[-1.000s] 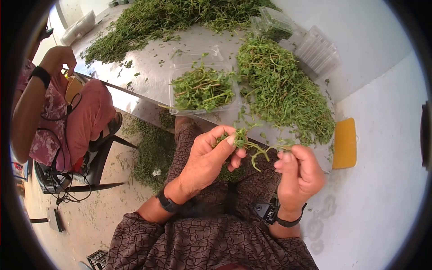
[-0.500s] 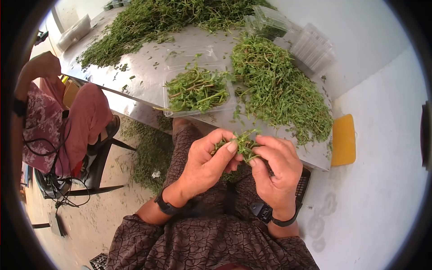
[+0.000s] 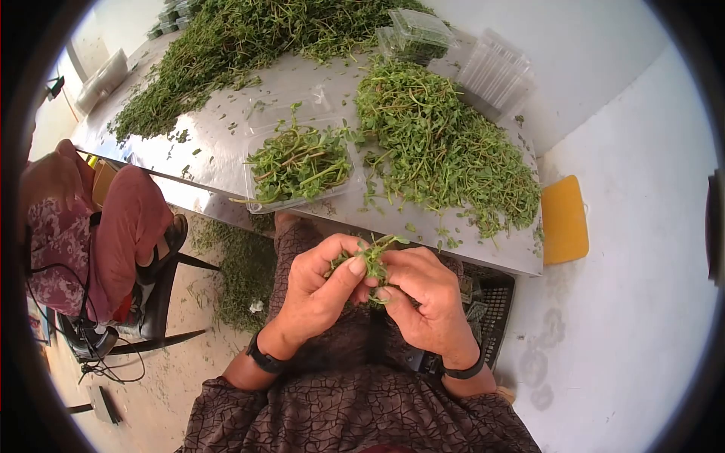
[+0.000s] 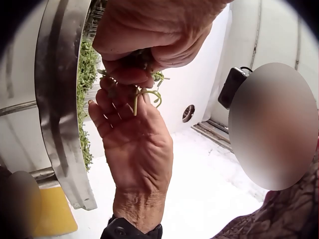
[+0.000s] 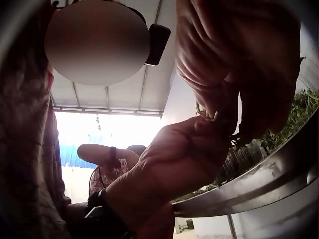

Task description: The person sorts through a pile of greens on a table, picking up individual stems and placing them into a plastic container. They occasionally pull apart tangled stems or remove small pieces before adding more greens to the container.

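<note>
A: 2 hands meet over the lap, just below the tabletop [image 3: 226, 162] edge. Left hand [image 3: 321, 283] pinches a small bunch of green sprigs [image 3: 371, 260] between thumb and curled fingers.

B: Right hand [image 3: 423, 298]?

A: Its fingertips pinch the same sprigs from the other side; both grips closed on them.

B: Surroundings?

A: 1 clear tray [image 3: 298, 162] of herbs near the edge, a loose herb heap [image 3: 442, 155] beside it.
</note>
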The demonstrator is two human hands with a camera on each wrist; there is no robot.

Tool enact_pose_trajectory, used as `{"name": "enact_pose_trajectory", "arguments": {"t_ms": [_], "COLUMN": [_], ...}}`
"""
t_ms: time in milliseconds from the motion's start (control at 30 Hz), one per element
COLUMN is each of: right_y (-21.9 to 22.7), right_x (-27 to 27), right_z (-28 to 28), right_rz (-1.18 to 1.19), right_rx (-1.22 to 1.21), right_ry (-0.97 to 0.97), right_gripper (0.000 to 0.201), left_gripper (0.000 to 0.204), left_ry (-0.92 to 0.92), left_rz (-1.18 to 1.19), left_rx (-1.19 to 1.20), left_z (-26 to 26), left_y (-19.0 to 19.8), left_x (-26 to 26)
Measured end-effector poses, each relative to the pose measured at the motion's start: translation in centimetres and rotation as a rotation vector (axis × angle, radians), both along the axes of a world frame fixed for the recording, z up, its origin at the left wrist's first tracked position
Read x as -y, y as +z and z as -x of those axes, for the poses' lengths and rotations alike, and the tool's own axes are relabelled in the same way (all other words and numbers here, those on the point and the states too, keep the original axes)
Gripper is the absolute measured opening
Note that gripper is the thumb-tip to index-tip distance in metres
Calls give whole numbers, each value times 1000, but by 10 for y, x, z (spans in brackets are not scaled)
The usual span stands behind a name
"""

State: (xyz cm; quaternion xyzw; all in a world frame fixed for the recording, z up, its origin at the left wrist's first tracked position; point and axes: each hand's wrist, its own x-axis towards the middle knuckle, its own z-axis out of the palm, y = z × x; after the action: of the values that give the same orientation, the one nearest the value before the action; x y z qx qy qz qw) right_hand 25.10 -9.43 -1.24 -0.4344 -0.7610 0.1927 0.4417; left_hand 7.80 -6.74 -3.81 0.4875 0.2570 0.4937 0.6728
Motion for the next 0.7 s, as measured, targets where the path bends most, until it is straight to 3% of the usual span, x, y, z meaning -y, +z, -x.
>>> {"name": "enact_pose_trajectory", "arguments": {"t_ms": [167,700], "right_y": [-6,0], "right_x": [2,-2], "right_z": [1,7], "right_rz": [15,-14], "right_rx": [0,-11], "right_ry": [-12,-80], "right_gripper": [19,17], "left_gripper": [17,17], "left_ry": [-19,-55], "left_rz": [-74,57], "left_rx": [-36,17], "left_z": [-1,0], "left_y": [-6,-6], "left_x": [0,-5]}}
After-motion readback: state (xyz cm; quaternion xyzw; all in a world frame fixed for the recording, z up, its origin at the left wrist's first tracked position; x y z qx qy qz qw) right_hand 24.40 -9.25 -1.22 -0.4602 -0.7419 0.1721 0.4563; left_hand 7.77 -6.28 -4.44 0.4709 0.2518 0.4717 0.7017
